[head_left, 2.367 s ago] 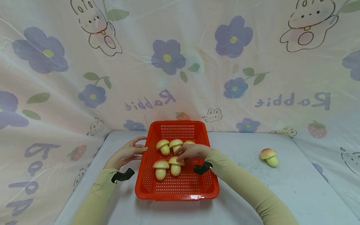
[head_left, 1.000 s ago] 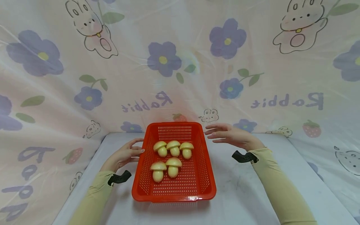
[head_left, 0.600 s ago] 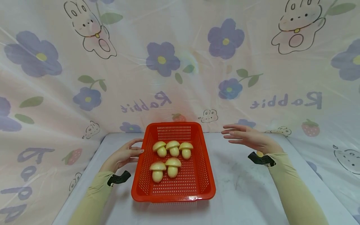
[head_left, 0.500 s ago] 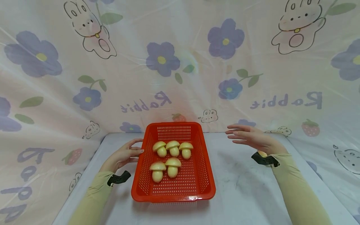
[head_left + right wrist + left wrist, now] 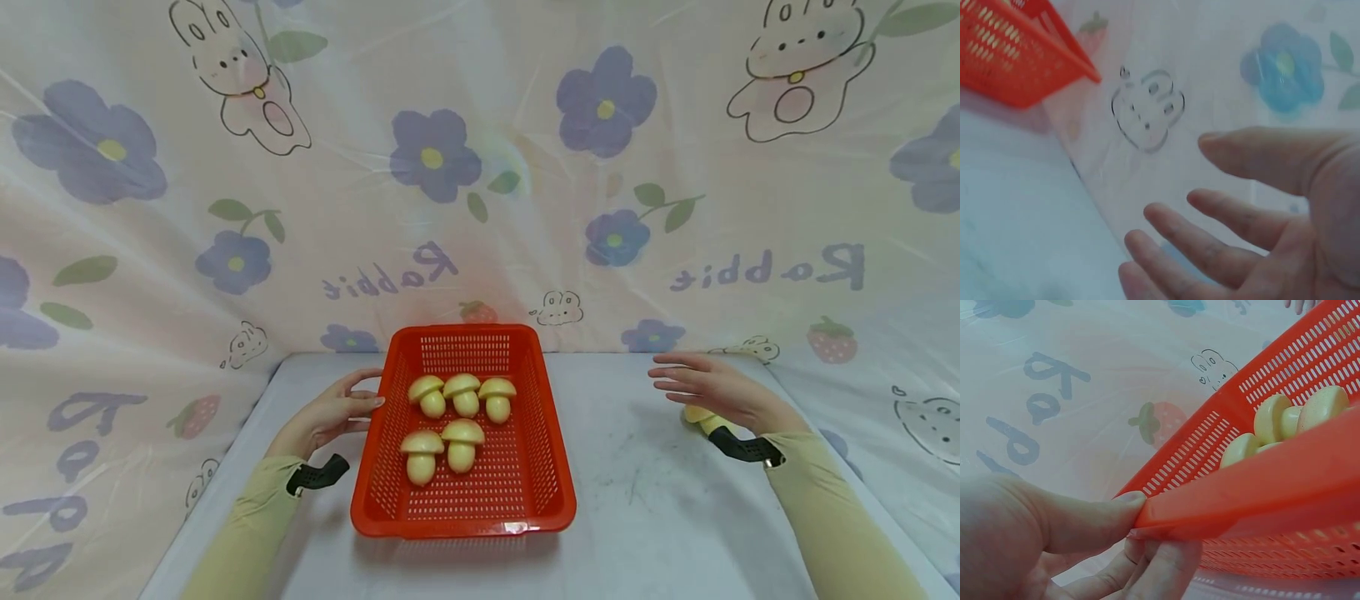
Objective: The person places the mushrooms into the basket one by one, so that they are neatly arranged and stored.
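Note:
My left hand (image 5: 324, 419) pinches the left rim of a red perforated plastic basket (image 5: 465, 528); in the left wrist view the thumb (image 5: 1094, 519) lies over the rim and the fingers are beneath it. Inside sit several yellow toy mushrooms: a back row of three with a middle mushroom (image 5: 461, 394), and a front pair including a left mushroom (image 5: 422, 457). To the right, my right hand (image 5: 723, 392) holds nothing, its fingers extended. It partly hides another yellow mushroom (image 5: 697, 414) on the table; whether it touches that mushroom I cannot tell.
The basket stands on a white table (image 5: 630, 517). Behind and along the sides hangs a pale curtain (image 5: 517, 250) printed with flowers and rabbits. Each wrist wears a black band, such as the right wristband (image 5: 742, 446).
My right hand has left the mushrooms in the basket and moved right, with nothing in it, to the lone mushroom. My left hand stays on the rim. The view has shifted slightly.

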### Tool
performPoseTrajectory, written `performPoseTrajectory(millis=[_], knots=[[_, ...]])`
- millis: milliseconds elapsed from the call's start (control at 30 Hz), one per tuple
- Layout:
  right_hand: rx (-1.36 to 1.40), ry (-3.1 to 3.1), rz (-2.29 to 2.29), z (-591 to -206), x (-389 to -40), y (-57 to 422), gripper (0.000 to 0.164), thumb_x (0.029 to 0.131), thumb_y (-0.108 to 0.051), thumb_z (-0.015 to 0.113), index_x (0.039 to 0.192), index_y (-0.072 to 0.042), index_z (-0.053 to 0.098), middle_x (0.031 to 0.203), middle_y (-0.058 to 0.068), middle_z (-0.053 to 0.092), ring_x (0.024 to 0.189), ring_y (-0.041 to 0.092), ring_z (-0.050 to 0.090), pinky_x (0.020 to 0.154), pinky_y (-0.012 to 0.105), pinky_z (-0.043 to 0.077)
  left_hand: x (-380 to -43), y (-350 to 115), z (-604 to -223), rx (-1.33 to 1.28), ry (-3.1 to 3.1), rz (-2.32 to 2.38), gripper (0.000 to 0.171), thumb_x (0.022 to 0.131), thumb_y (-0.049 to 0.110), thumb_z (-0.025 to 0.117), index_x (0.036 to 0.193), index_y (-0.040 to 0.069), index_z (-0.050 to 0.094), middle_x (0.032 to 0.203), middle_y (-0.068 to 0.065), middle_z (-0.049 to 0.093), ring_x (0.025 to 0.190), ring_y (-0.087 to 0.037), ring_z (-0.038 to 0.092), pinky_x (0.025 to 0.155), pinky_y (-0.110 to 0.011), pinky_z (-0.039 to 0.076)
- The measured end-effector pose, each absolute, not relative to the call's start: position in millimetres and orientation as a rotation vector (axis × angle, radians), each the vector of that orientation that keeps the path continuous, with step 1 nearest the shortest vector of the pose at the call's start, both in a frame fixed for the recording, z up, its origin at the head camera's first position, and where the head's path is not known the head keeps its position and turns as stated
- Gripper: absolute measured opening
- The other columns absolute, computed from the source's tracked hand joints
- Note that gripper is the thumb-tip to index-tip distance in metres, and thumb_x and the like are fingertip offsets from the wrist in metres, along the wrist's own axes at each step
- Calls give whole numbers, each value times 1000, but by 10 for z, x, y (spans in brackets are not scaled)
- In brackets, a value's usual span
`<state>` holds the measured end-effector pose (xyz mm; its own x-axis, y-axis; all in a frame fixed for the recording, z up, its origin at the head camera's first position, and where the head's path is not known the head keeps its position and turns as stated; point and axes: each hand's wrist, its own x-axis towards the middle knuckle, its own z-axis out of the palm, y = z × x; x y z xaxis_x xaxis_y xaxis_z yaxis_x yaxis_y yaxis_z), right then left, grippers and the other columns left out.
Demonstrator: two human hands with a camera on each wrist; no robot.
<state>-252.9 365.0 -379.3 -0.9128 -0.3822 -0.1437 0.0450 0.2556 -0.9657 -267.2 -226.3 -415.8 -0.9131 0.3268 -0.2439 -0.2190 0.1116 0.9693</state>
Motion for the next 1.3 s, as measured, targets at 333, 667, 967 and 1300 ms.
performPoseTrajectory(millis=[333,667,967,1300], knots=[[-362,2153,-1745,-3794,-2456,4009,30,105,-16,40,134,-15,45,127,-5,59,111,10,59,93,28,48,-2684,-2258,-4118,109,1989,1866,65,94,9,62,148,15,27,109,-17,58,90,-26,65,80,-43,56],[-446,2073,-1833,-3812,-2395,4280,34,105,-7,32,136,-16,44,126,-10,57,114,9,57,94,23,47,-2677,-2261,-4134,117,1944,1892,64,93,7,61,147,15,28,110,-18,58,92,-27,66,82,-44,55],[-362,2041,-1912,-3887,-2356,4417,31,105,-8,35,130,-21,49,123,-10,59,111,7,58,92,23,48,-2669,-2259,-4148,105,1959,1889,65,94,7,61,149,14,26,111,-19,58,91,-26,66,81,-43,55],[-279,2044,-1928,-4011,-2348,4553,28,105,-11,38,122,-27,53,119,-15,60,106,1,58,89,20,48,-2661,-2266,-4157,123,1966,1884,66,94,8,62,149,13,26,110,-18,59,90,-25,66,80,-43,55]])
